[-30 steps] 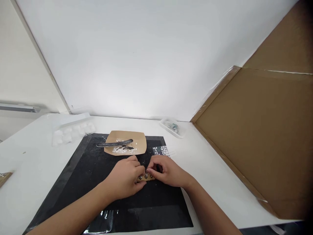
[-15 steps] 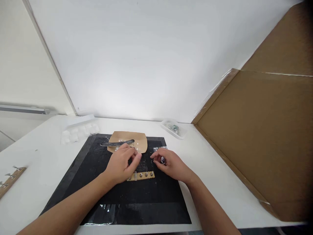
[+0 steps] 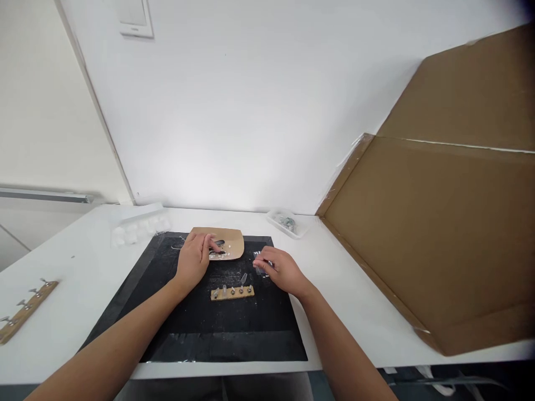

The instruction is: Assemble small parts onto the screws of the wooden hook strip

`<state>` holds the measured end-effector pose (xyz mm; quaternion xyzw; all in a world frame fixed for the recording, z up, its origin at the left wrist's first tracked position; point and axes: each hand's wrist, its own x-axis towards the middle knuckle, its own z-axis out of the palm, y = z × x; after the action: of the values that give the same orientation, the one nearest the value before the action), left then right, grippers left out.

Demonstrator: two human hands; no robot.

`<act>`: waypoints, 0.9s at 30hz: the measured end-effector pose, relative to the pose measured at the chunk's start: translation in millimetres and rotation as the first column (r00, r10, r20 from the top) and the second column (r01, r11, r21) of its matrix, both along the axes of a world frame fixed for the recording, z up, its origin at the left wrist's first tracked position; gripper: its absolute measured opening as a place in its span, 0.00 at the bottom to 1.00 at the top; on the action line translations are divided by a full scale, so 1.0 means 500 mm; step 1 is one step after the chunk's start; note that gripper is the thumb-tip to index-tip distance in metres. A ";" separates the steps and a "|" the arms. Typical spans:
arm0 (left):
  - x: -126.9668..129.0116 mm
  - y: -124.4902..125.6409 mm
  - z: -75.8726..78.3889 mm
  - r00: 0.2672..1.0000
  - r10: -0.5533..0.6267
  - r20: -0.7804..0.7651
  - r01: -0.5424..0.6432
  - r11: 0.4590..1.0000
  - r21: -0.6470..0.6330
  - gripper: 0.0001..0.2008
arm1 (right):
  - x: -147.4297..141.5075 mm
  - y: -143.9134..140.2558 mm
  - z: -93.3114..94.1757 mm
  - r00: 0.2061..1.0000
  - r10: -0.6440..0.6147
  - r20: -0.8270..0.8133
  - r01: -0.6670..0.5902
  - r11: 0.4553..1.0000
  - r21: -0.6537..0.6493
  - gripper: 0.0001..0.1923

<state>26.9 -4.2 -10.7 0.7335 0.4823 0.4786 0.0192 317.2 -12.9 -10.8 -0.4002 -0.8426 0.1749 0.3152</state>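
A small wooden strip with several metal studs (image 3: 232, 292) lies flat on the black mat (image 3: 196, 328), with neither hand touching it. My left hand (image 3: 194, 259) reaches over the brown paper tray (image 3: 232, 243) and lies on the dark flat tool (image 3: 218, 244) and the white bits there; whether the fingers grip the tool I cannot tell. My right hand (image 3: 281, 270) rests on the mat right of the strip, fingertips at a small dark printed card (image 3: 259, 262), fingers curled.
A second wooden strip with hooks (image 3: 25, 309) lies at the table's left edge. A white moulded tray (image 3: 137, 227) sits at the back left, a clear dish of small parts (image 3: 287, 223) at the back. A large cardboard sheet (image 3: 438, 234) leans on the right.
Both hands have let go of the studded strip, which now lies on the mat. My left hand moved forward to the paper tray, my right toward the card. The view has tilted up.
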 end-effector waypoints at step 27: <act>-0.002 -0.001 -0.033 0.989 0.045 0.139 -0.068 0.984 0.165 0.27 | -0.030 -0.046 0.012 0.980 0.200 -0.019 -0.201 0.972 -0.118 0.21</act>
<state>25.8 -4.6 -27.2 0.6846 0.4580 0.5665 -0.0243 302.3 -35.8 -4.6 -0.3308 -0.8655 0.2573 0.2742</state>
